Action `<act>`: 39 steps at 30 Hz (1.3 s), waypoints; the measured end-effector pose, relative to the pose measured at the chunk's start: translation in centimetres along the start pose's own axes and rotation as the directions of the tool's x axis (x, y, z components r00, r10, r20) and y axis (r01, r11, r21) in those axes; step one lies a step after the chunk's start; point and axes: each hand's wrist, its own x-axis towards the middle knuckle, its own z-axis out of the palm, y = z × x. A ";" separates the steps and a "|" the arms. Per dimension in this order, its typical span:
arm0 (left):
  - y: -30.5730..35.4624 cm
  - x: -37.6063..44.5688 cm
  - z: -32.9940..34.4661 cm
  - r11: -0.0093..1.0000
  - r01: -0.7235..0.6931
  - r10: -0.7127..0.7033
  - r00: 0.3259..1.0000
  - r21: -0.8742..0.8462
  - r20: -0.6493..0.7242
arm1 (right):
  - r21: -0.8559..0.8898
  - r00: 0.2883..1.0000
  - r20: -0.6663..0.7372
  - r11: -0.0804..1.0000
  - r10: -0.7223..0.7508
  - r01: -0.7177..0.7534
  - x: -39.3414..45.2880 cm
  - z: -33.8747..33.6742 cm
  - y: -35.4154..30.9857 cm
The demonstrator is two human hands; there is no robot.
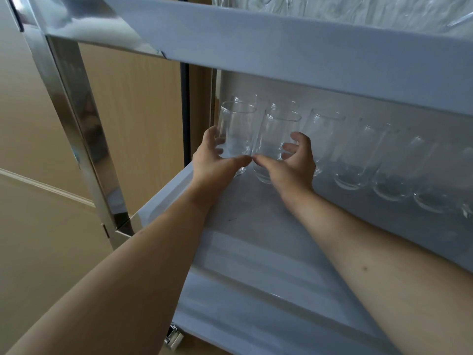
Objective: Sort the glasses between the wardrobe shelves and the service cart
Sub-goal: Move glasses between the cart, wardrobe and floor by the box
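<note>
On the service cart's lower shelf [256, 252]: left hand [215, 160] grips one clear tumbler [236, 129]; right hand [294, 162] grips the adjacent tumbler [277, 134], thumbs almost meeting. Row of tumblers [384, 162] extends right of the hands.

1. The service cart's post [74, 139] at its left corner is polished metal, mirror-glossy, throwing back streaks of light.
2. The cart's lower shelf [256, 252] and the upper shelf's front edge [307, 60] look like smooth pale grey plastic with a soft satin sheen.
3. The glasses [353, 160] along the lower shelf's back edge are clear, glossy glass with thick bases.
4. The panel [138, 111] behind the cart shows a light wood-grain finish, matt.
5. The floor [38, 239] is smooth and beige, faintly shiny.
</note>
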 end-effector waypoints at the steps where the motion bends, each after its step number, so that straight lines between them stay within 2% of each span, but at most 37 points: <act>1: 0.0 0.0 0.0 1.000 -0.002 0.002 1.000 0.002 0.003 | -0.011 1.000 0.003 1.000 -0.006 0.006 0.0 0.1 0.0; 6: 0.2 -0.1 -0.1 1.000 -0.003 0.003 1.000 0.018 0.021 | -0.070 0.999 0.034 0.997 -0.016 0.018 -0.7 -0.5 -0.1; 12: 1.0 -0.8 0.0 0.997 0.035 -0.038 0.999 0.076 0.039 | -0.171 0.993 0.070 0.982 0.091 -0.077 -2.6 -3.1 -0.1; 16: 2.3 -1.8 -0.6 0.987 0.112 -0.118 0.992 0.117 0.043 | -0.286 0.995 0.086 0.958 0.058 -0.031 -3.5 -5.4 -0.2; 21: 3.8 -5.7 -2.2 0.955 0.201 -0.216 0.975 0.218 0.045 | -0.314 0.991 0.130 0.949 0.024 0.018 -7.2 -6.4 -1.0; 25: 5.8 -10.3 -4.4 0.841 0.171 -0.245 0.966 0.513 0.081 | -0.432 0.969 0.246 0.899 0.039 0.074 -10.7 -8.4 -3.3; 27: 7.4 -12.6 -5.9 0.784 0.155 -0.264 0.960 0.601 0.097 | -0.492 0.953 0.302 0.859 0.018 0.140 -12.3 -10.0 -4.8; 31: 11.7 -17.6 -8.8 0.695 0.144 -0.338 0.930 0.705 0.144 | -0.594 0.913 0.387 0.792 0.129 0.140 -15.0 -14.6 -8.8; 35: 18.0 -20.7 -10.7 0.603 0.165 -0.434 0.889 0.780 0.148 | -0.656 0.828 0.495 0.738 0.264 0.157 -16.8 -19.3 -13.7; 39: 27.1 -22.8 -11.1 0.576 0.075 -0.462 0.851 0.814 0.249 | -0.707 0.762 0.512 0.698 0.396 0.113 -17.7 -24.0 -20.2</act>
